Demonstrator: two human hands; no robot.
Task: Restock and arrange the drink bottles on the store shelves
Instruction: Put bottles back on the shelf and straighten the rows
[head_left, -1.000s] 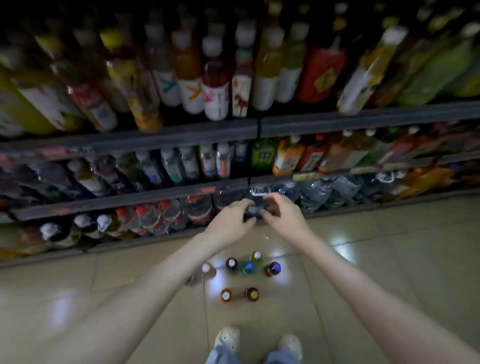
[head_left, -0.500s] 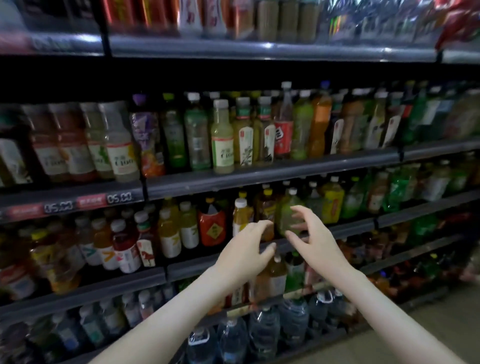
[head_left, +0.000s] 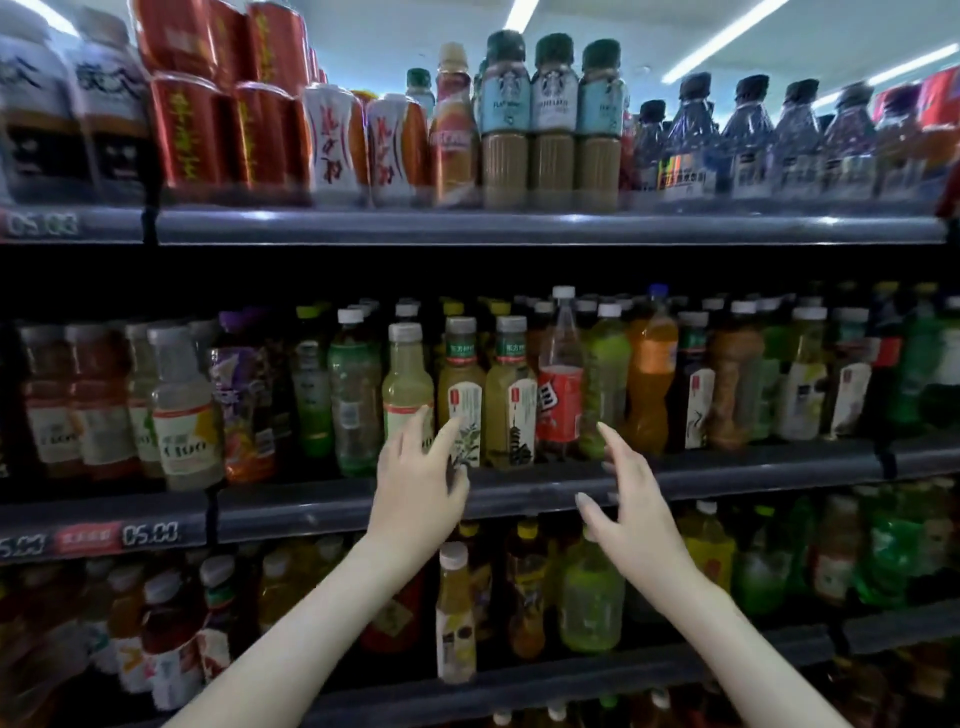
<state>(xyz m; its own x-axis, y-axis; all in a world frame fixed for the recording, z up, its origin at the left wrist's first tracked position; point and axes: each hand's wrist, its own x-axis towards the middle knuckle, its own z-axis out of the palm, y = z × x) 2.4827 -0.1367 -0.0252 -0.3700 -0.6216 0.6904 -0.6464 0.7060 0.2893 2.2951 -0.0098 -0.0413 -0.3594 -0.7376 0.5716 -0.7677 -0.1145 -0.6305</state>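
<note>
Both hands released, empty — my left hand (head_left: 418, 483) at 11 o'clock, right hand (head_left: 631, 501) at 1 — open room between them; tea bottles (head_left: 511, 397) stand at 12, just behind the shelf edge (head_left: 519, 492).

Dark store shelves (head_left: 519, 488) carry upright drink bottles (head_left: 511, 395) and red cans (head_left: 192, 130)

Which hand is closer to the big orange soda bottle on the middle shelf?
Right. The right hand reaches up just below and left of the orange soda bottle; the left hand is farther left, by the tea bottles.
</note>
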